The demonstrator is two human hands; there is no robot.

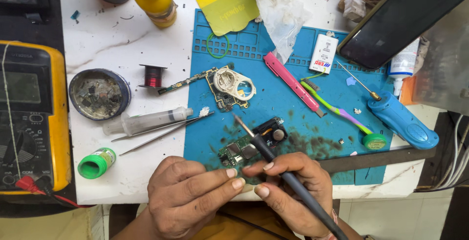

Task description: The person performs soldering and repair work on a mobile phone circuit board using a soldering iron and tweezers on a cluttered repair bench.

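Soldering iron [273,159] sits pinched pen-style in the right hand [293,191], fingers closed around its dark shaft, tip raised just beyond the small circuit board [238,153]. The left hand [188,193] curls beside it, fingertips pressed on the board's near edge on the blue mat [273,108]. Farther out lie a stripped phone board [220,86], tweezers [166,132] and a syringe [146,120]. Work looks midway: board bare, nothing reassembled.

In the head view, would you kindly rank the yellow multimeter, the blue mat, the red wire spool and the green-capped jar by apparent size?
1. blue mat
2. yellow multimeter, partly cut off by the frame
3. green-capped jar
4. red wire spool, close to the jar
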